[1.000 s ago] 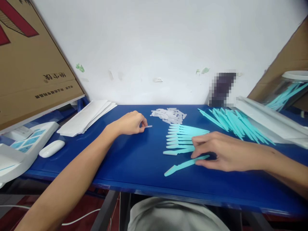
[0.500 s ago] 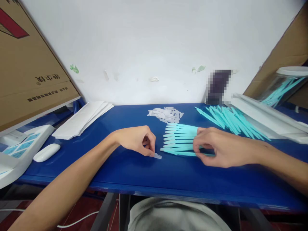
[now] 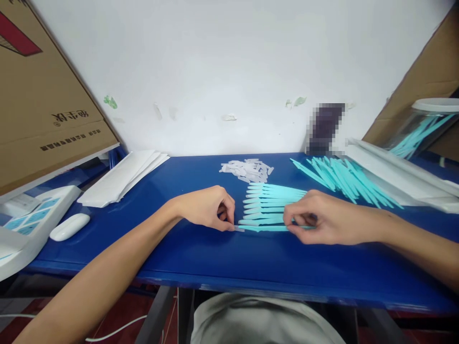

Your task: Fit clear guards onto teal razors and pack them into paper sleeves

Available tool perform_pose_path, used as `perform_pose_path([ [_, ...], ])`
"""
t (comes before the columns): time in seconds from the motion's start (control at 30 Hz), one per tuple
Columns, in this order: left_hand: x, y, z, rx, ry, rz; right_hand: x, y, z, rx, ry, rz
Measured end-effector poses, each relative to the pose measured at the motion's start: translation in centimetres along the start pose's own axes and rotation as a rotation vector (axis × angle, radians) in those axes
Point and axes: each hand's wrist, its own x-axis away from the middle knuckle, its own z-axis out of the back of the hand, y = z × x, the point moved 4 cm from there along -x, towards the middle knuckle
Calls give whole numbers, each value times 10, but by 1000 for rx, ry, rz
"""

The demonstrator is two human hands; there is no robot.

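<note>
Between thumb and fingers, my left hand (image 3: 211,208) pinches a small translucent plastic cap (image 3: 239,229). My right hand (image 3: 310,217) is closed on a thin turquoise stick (image 3: 267,229), whose narrow left tip meets the cap. Whether the tip is inside the cap or only touching it I cannot tell. Behind that stick lies a row of turquoise sticks (image 3: 267,206) with pale caps over their left ends; my right hand hides some of their right ends. Farther back is a heap of loose translucent caps (image 3: 247,170).
A pile of turquoise sticks (image 3: 349,179) lies at the right, beside white packaging (image 3: 405,177) and a clear jar (image 3: 421,131) holding more sticks. White paper strips (image 3: 122,179), a white oval case (image 3: 70,227) and a white device (image 3: 43,215) are at the left. Cardboard (image 3: 46,95) stands behind them.
My left hand has moved slightly right and up with the cap. My right hand has shifted a little left, bringing the stick's tip and the cap together.
</note>
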Motion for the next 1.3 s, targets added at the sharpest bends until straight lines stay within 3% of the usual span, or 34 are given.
perform_pose_path([
  [0.6, -3, 6, -3, 44, 42, -39, -1, -8, -5, 87, 22, -9],
  [0.8, -8, 22, -13, 25, 63, -119, 1, -16, -18, 220, 119, 127],
  [0.9, -8, 22, -13, 4, 96, -130, 1, -16, -17, 260, 108, 147],
  [1.13, -9, 11, -9, -129, 200, -117, 0, -9, -1, 321, 85, 50],
  [1.3, -8, 5, -4, -265, 304, -84, 1, 4, 9, 413, 150, -55],
])
